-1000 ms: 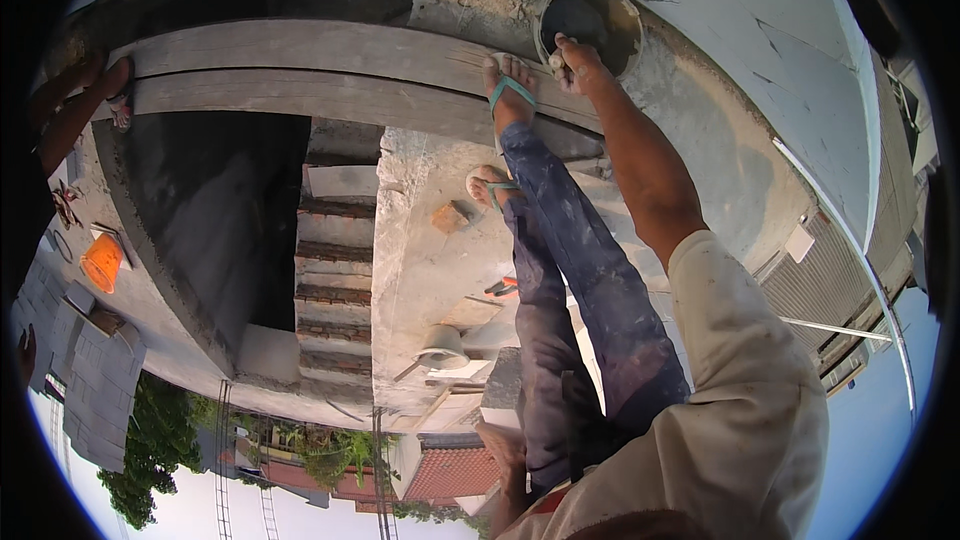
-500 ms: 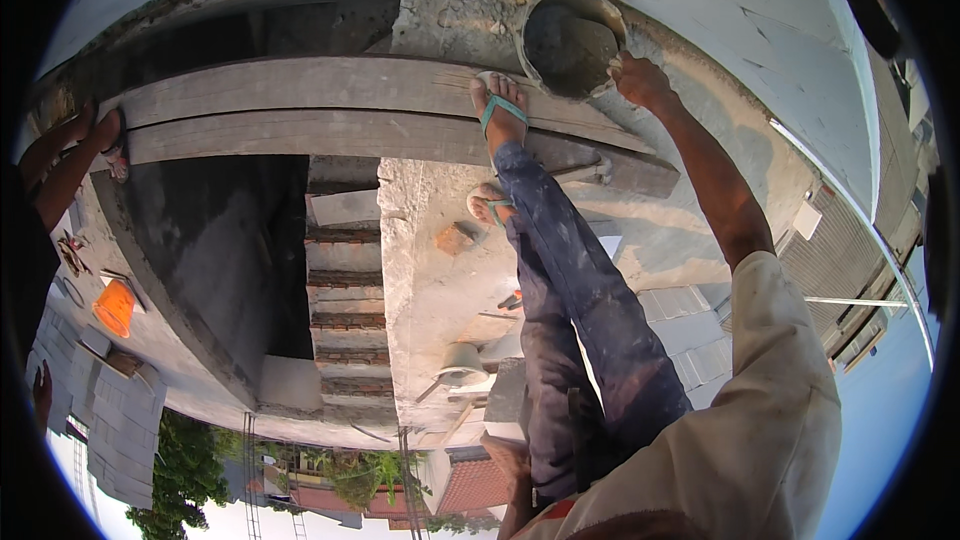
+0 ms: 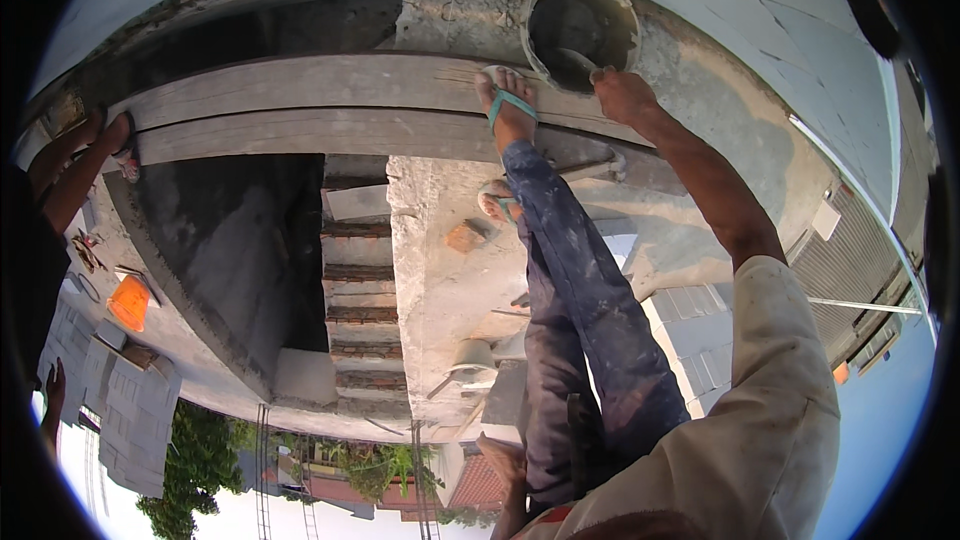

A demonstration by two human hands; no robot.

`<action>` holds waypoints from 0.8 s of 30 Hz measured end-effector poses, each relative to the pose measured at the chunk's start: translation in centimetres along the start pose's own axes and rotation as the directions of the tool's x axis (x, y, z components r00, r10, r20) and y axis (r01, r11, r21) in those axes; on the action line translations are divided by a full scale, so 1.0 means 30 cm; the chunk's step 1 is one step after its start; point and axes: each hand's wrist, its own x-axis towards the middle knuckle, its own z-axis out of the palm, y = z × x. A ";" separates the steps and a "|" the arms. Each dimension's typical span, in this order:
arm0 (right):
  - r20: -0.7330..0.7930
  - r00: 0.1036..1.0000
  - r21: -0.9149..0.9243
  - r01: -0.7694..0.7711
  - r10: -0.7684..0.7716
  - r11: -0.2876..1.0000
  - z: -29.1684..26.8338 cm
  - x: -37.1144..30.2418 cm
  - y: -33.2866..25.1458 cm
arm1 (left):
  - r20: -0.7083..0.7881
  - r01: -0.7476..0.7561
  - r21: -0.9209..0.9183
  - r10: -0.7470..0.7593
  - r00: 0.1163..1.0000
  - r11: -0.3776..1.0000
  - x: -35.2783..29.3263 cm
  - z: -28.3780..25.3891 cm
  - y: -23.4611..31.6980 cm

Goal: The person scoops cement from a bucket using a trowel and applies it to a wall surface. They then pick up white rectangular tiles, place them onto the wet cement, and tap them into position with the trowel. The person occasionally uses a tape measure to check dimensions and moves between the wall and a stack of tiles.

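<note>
Up at the right, my right hand (image 3: 622,97) is closed round the handle of a trowel (image 3: 576,59), whose blade dips into a round bucket (image 3: 632,38) of wet grey mortar (image 3: 570,22). The bucket stands beside the far end of two wooden planks (image 3: 300,85). Low in the picture, my left hand (image 3: 503,462) hangs beside my trouser leg, partly cut off by my body; its fingers look stretched out with nothing in them. A pale grey block (image 3: 508,400) lies near it. One of my sandalled feet (image 3: 510,105) is on the planks.
A deep opening (image 3: 230,250) lies under the planks, beside brick-edged steps (image 3: 360,300). Another person's foot (image 3: 125,145) is at the planks' left end. An orange bucket (image 3: 128,302), a pale bucket (image 3: 472,355), a brick piece (image 3: 465,236) and a hammer (image 3: 600,168) lie around.
My right hand has moved slightly left and down, and the trowel has tilted deeper into the mortar. The whole view has shifted a little. My left hand stays low beside my leg.
</note>
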 end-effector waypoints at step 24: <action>-0.385 0.923 0.825 0.336 0.017 0.454 -0.845 -0.945 -0.146 | -0.311 -0.143 -0.183 0.081 0.947 0.973 -0.194 -0.264 -0.004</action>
